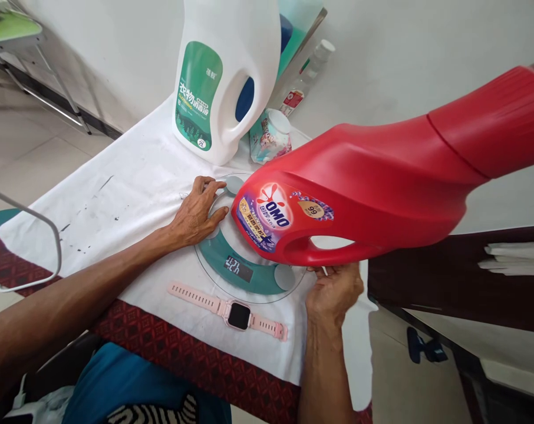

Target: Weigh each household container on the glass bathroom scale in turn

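Observation:
A red OMO laundry detergent bottle (359, 188) stands on a round glass scale (223, 259) with a green band, and its top leans out to the right in the wide view. Dark digits show on the scale's small display (238, 268), partly unclear. My left hand (200, 212) rests at the scale's left rim, thumb and fingers apart, holding nothing. Close to the right rim, just under the bottle's handle, is my right hand (335, 288); the bottle hides most of its fingers. In front of the scale lies a pink smartwatch (239, 315), strap unfastened.
Behind the scale stand a white jug (225, 35) with a green label, a small patterned pack (267, 138) and a clear bottle (309, 73) near the wall. A white cloth (116, 176) covers the table. A metal wire frame (57, 247) reaches in at left.

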### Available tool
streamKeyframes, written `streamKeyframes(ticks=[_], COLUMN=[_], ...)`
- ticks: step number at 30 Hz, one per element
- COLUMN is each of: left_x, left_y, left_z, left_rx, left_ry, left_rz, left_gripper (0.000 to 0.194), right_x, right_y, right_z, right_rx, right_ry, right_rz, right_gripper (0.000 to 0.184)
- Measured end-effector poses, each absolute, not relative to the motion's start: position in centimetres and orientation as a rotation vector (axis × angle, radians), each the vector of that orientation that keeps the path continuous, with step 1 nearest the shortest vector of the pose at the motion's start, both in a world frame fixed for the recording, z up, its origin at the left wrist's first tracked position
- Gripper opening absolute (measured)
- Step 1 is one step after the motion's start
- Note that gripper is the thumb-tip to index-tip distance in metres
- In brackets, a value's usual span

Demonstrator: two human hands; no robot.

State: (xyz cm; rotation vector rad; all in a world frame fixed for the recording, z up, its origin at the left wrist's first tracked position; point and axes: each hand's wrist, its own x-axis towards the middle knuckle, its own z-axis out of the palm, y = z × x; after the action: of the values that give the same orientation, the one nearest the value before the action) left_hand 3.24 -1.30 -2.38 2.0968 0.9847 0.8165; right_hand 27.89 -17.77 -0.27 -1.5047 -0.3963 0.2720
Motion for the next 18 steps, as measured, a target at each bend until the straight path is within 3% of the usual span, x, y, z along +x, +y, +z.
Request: streamKeyframes(ticks=[10,13,18], left_x=[3.1,3.2,3.4], left_y=[-1.7,-1.8,-2.0], left_z=[-2.3,-2.2,-2.4], left_rx=[2.074,2.049,2.019], left_ry=[0.975,0.981,0.982], left_rz=[0.857,0.856,0.878], left_gripper=[0.046,0.046,0.048], right_x=[23.6,23.1,22.8], right_y=[-14.6,-14.0,-13.4], right_z=[9.3,10.3,10.3], right_rx=[-1.241,-1.248,-1.235], right_ry=[-0.85,-0.851,-0.831], right_rz=[0.515,0.557,0.526], right_gripper=[0.062,0.069,0.067])
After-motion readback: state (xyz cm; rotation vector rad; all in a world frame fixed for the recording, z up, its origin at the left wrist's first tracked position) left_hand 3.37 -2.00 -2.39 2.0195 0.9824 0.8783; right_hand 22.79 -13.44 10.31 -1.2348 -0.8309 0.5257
